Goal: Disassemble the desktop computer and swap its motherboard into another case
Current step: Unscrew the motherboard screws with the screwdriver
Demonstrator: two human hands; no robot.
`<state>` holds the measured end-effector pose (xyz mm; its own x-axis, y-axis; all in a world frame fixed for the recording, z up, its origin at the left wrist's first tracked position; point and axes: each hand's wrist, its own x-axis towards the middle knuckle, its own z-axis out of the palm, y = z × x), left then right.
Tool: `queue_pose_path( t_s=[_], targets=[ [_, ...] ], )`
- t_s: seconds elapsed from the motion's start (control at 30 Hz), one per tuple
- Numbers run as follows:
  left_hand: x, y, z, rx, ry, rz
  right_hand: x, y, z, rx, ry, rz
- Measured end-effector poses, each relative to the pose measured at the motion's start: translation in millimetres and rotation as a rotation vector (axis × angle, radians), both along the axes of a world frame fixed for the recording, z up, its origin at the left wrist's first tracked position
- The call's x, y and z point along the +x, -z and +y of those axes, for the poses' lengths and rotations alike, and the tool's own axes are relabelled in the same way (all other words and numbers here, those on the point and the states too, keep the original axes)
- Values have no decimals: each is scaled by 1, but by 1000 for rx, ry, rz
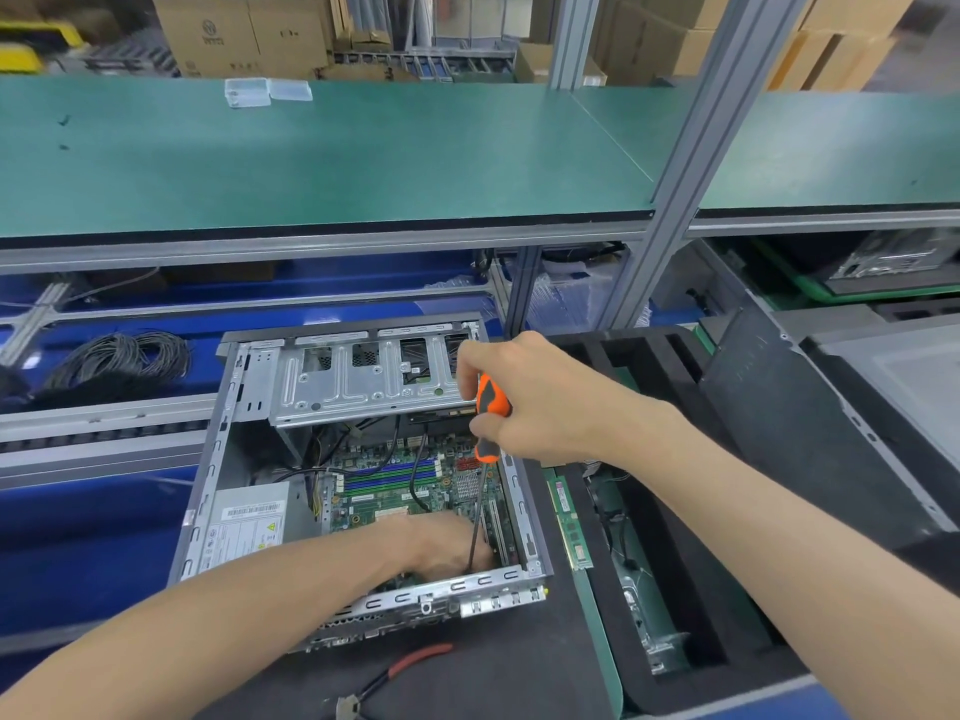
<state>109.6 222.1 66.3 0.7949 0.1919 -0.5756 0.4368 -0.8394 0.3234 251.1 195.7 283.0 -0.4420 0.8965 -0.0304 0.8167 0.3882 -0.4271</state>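
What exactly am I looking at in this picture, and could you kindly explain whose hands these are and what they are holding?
This single picture comes from a camera worn on a person's head, looking down at their own two bare hands. On the workbench lies an open desktop computer case with its green motherboard showing inside. The right hand grips an orange and black screwdriver, with its shaft pointing down into the case. The left hand reaches inside by the tip; what its fingers do is hidden. Red-handled pliers lie in front of the case, a memory stick to its right, and coiled cables to its left.
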Motion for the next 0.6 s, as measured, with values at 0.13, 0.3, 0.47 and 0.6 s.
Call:
queue_pose_path(
  t_s=[0.13,0.3,0.47,0.6],
  targets=[
    [-1,7,5,-13,4,-29,5,-7,5,52,32,-31],
    [-2,13,3,-113,-85,-45,12,-5,10,78,58,-92],
    [-22,6,19,-742,-717,-241,15,2,11,84,73,-116],
    [-34,11,22,-1367,-1160,-523,16,3,13,80,75,-115]
  ],
)
